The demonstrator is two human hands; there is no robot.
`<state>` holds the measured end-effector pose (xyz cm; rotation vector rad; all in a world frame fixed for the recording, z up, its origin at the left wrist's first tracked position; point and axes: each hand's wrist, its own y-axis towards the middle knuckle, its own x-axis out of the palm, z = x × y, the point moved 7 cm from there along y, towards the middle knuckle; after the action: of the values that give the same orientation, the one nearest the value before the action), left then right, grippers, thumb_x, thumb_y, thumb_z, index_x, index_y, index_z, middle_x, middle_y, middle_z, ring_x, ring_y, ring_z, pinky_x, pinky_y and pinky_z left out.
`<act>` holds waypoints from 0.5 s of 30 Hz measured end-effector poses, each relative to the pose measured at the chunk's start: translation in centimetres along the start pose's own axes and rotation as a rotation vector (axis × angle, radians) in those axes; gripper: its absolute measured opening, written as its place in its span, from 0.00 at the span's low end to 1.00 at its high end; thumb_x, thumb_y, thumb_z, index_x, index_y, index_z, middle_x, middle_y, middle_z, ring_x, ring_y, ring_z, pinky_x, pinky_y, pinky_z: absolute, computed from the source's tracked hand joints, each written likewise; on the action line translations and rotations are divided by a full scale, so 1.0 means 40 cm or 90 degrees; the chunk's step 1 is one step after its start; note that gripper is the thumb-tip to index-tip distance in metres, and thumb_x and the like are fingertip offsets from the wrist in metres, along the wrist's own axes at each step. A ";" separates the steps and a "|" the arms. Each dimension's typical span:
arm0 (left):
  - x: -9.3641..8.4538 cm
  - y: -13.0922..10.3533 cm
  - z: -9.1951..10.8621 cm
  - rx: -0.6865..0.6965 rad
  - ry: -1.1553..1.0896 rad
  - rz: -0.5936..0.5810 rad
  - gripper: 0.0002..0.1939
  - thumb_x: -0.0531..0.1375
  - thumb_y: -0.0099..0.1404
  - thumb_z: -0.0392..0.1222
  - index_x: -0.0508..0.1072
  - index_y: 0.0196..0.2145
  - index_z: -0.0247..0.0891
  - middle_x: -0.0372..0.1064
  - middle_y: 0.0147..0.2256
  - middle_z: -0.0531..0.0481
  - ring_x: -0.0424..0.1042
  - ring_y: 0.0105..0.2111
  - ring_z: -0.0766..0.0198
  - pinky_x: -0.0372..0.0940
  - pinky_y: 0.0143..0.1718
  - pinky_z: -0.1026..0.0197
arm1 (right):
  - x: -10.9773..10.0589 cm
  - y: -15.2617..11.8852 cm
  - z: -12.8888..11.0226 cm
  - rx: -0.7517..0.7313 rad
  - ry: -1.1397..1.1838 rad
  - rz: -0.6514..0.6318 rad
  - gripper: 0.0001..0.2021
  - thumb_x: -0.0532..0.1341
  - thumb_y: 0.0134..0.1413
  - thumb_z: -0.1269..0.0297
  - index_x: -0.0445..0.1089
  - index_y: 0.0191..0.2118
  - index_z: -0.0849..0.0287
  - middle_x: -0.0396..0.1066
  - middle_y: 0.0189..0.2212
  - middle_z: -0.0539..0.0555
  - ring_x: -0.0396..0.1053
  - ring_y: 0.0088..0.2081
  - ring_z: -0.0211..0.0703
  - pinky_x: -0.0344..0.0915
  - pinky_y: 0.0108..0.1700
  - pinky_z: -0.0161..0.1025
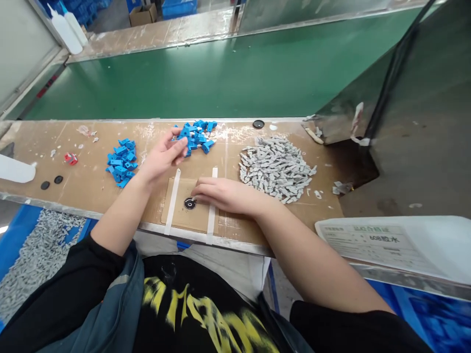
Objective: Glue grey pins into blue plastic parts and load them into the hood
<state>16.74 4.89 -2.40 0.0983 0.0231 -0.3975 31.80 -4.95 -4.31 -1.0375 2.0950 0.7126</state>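
My left hand (pixel 164 154) is raised at the near side of a pile of blue plastic parts (pixel 200 135). Its thumb and index finger pinch one blue plastic part (pixel 186 133), which overlaps the pile in view. Fingers together, my right hand (pixel 224 195) reaches its tips to the edge of a small black round cap (pixel 190 203) with a wet-looking inside. What those fingertips pinch is hidden or too small to name. Beneath the cap lies a cardboard piece (pixel 180 220), fixed by two white tape strips. Right of my right hand spreads a heap of small grey parts (pixel 277 169).
Another blue pile (pixel 122 163) lies left of my left forearm. A white bottle (pixel 16 169), a red object (pixel 71 158) and black caps (pixel 58 179) are further left. Behind runs a green belt (pixel 206 78). A metal panel (pixel 423 122) and white jug (pixel 397 245) stand right.
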 end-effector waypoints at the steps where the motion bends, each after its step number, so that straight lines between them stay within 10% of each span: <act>1: 0.032 -0.003 -0.019 -0.017 -0.081 -0.014 0.29 0.70 0.64 0.65 0.66 0.50 0.45 0.64 0.32 0.54 0.62 0.24 0.68 0.55 0.25 0.65 | 0.009 0.001 -0.011 -0.012 -0.046 -0.017 0.15 0.52 0.77 0.63 0.74 0.54 0.61 0.74 0.46 0.60 0.73 0.43 0.46 0.71 0.45 0.43; 9: 0.095 -0.019 -0.095 -0.054 -0.187 -0.030 0.28 0.71 0.64 0.57 0.56 0.38 0.44 0.48 0.25 0.62 0.46 0.19 0.73 0.41 0.21 0.67 | 0.051 -0.007 -0.033 -0.084 -0.180 -0.076 0.18 0.53 0.68 0.78 0.72 0.57 0.64 0.73 0.46 0.62 0.72 0.45 0.49 0.72 0.44 0.44; 15: 0.093 -0.020 -0.114 -0.030 -0.057 -0.019 0.27 0.68 0.66 0.61 0.60 0.48 0.43 0.70 0.33 0.54 0.61 0.25 0.70 0.57 0.29 0.64 | 0.056 -0.003 -0.040 -0.110 -0.088 -0.051 0.17 0.52 0.73 0.72 0.74 0.57 0.62 0.75 0.45 0.62 0.73 0.45 0.48 0.72 0.46 0.44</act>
<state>19.84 3.19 -7.18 0.0330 -0.0541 -0.4313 30.36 -7.17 -5.09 -1.1257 1.8887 0.9104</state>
